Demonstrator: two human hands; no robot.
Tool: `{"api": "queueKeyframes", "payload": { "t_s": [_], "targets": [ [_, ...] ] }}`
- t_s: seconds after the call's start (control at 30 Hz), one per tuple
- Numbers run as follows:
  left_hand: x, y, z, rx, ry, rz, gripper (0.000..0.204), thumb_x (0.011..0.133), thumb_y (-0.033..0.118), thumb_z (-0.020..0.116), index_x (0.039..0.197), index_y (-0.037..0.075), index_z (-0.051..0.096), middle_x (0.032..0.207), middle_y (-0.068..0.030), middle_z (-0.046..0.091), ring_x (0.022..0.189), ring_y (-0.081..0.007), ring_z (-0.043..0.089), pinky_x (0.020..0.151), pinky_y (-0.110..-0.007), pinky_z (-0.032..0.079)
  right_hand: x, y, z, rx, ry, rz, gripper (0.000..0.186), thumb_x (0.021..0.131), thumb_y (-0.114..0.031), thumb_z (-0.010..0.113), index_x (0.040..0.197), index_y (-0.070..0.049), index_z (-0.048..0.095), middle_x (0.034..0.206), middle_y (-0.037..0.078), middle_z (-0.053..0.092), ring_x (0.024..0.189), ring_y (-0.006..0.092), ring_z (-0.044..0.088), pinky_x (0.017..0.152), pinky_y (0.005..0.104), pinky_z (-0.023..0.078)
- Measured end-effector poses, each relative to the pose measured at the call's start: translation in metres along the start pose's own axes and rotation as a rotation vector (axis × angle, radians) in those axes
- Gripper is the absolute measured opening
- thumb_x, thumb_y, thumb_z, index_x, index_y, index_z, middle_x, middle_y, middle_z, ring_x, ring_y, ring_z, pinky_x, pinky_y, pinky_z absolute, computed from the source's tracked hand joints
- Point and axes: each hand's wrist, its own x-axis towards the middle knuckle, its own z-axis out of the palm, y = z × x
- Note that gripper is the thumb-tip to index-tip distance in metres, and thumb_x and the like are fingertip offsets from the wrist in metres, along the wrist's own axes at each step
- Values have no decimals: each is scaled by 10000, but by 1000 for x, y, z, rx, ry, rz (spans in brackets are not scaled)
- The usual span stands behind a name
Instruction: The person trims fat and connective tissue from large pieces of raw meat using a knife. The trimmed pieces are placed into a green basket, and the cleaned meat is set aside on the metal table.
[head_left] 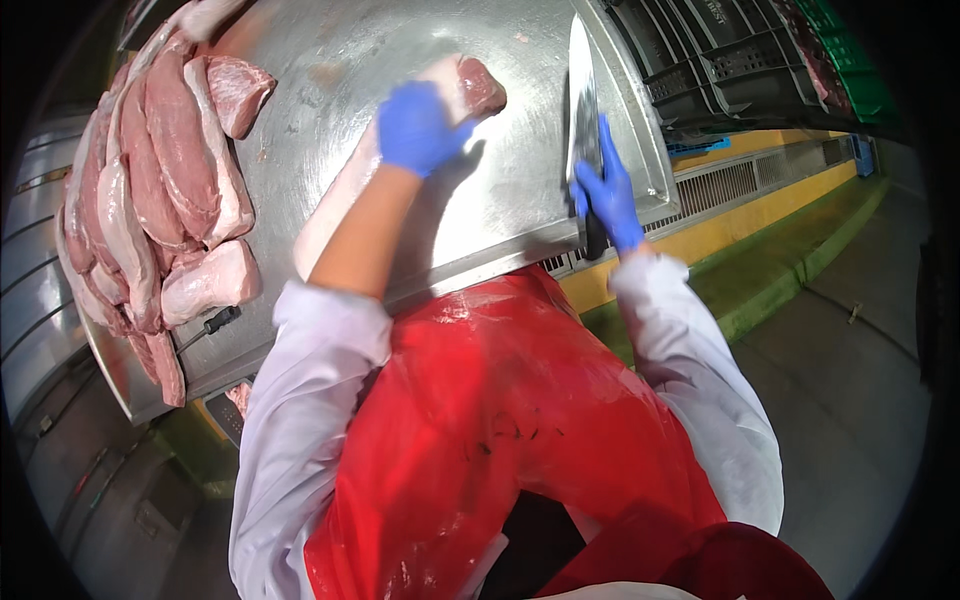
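Note:
On the steel table (520,215) a long pale pork loin (345,185) lies slanting away from me, its dark red cut end (482,88) at the far right. My left hand (425,128), in a blue glove, grips the loin from above near that end, with the thumb out to the right. My right hand (612,195), gloved too, has hold of a long-bladed knife (583,100) at the table's right side. Its blade points away from me, and part of the dark handle shows below the fingers. One finger stretches along beside the blade.
Several cuts of pork (165,150) are heaped on the table's left side. A thin tool with a black handle (222,319) lies in front of them. Black crates (700,60) and a green crate (850,60) stand beyond the right edge. Below runs a floor grate (715,190).

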Motion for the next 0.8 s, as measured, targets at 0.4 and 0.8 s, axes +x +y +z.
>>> {"api": "queueKeyframes", "payload": {
  "t_s": [0.4,0.8],
  "targets": [
    [47,-41,35,-498,-138,-610,282,769,237,710,789,-43,689,714,-182,687,654,-244,687,611,-373,544,117,3,73,-76,-251,-116,801,939,-125,581,1577,-344,148,741,89,627,514,136,577,509,309,541],
    [34,-21,41,-432,52,-622,249,782,188,714,664,-22,648,579,-111,605,570,-153,604,538,-352,493,106,32,70,-320,-623,-121,675,968,-208,460,1575,-250,169,909,231,660,650,286,672,627,382,565]
  ]
}}
